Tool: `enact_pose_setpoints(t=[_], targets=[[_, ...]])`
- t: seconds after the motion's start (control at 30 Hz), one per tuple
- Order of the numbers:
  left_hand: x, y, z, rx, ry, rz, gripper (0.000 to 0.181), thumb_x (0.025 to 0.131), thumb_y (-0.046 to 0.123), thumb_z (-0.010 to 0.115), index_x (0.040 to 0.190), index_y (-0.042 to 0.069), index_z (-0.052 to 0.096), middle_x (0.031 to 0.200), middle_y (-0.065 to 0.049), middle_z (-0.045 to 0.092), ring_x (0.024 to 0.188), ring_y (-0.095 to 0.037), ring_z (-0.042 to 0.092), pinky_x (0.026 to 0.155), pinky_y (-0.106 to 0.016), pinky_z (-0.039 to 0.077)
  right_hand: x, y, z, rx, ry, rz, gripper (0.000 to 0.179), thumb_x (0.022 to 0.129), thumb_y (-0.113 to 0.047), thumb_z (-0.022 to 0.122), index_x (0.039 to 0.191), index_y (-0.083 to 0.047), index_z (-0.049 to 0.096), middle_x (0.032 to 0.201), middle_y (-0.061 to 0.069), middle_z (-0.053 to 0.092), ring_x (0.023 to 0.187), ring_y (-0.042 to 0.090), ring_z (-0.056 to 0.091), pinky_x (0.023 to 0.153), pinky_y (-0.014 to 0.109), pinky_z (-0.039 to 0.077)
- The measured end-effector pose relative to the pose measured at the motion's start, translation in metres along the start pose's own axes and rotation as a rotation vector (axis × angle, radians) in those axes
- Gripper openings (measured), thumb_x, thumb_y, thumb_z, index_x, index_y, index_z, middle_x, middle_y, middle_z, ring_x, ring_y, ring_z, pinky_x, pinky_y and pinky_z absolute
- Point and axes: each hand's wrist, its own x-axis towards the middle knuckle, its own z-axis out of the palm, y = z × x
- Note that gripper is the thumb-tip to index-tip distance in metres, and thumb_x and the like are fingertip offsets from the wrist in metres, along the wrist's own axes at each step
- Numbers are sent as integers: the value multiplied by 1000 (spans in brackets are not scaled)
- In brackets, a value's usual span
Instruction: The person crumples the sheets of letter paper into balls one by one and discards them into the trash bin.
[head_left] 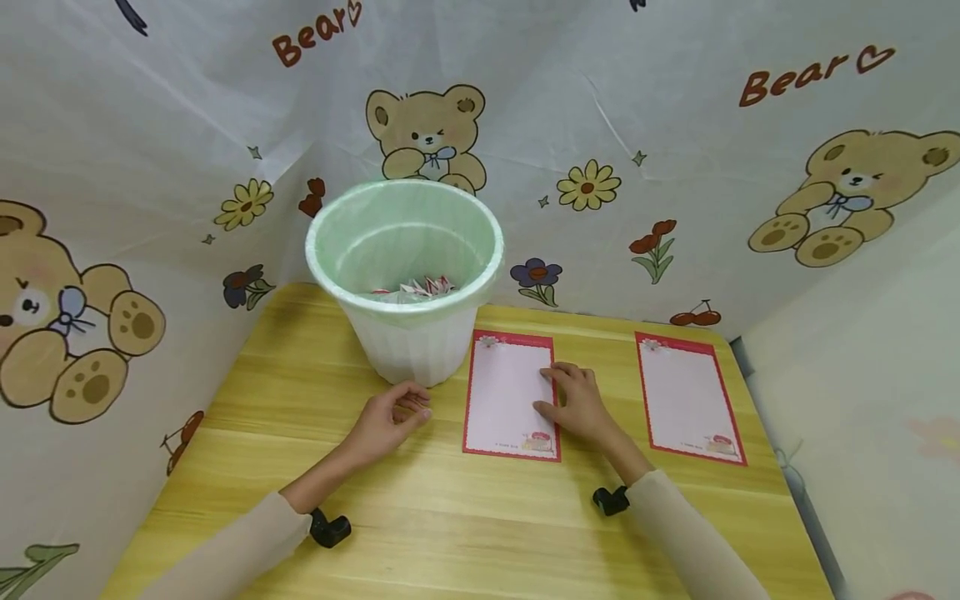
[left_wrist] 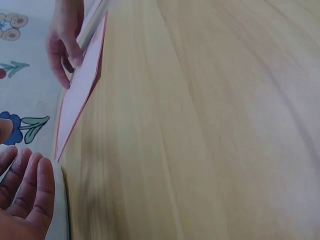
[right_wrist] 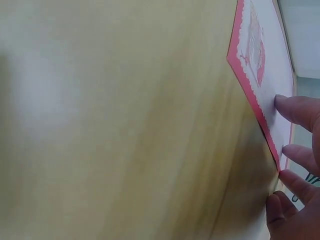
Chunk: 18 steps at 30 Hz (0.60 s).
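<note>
A white paper sheet with a red border (head_left: 510, 400) lies on the table in front of me, a small flower printed at its top left. My right hand (head_left: 579, 407) is at its right edge, thumb and forefinger tips on the printed face. In the right wrist view, the other fingers (right_wrist: 300, 186) come down at the sheet's edge. My left hand (head_left: 386, 421) holds nothing; its fingers (left_wrist: 42, 187) are loosely bent, close to the foot of a white bin (head_left: 408, 342) with a pale green liner.
Crumpled red and white paper (head_left: 427, 287) lies inside the bin. A second red-bordered sheet (head_left: 690, 400) rests farther right on the wooden table (head_left: 465, 533). Bear-printed cloth (head_left: 525, 108) hangs behind the table and along its left side.
</note>
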Motion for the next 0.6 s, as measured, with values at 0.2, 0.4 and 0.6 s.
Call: enact_pose_setpoints(t=[0.2, 0.4, 0.6], targets=[[4, -4, 11, -49, -10, 1, 33, 102, 22, 77, 127, 2, 69, 116, -12, 75, 102, -12, 70, 85, -25, 60, -15, 1, 4, -17, 28, -30, 69, 89, -34, 86, 150, -11, 62, 163, 18, 48, 145, 41, 37, 117, 63, 45], [6, -6, 18, -61, -39, -3, 32, 101, 18, 78, 126, 1, 69, 115, -12, 76, 100, -10, 71, 86, -23, 61, -31, -1, 12, -33, 26, -41, 69, 88, -35, 87, 149, -14, 63, 163, 16, 50, 146, 41, 37, 117, 63, 44], [7, -7, 26, -46, -73, -7, 29, 101, 14, 77, 127, 3, 71, 120, -14, 76, 104, -16, 72, 88, -23, 61, -46, -4, 18, -46, 36, -56, 68, 88, -36, 88, 147, -15, 64, 161, 14, 52, 145, 40, 38, 117, 64, 42]])
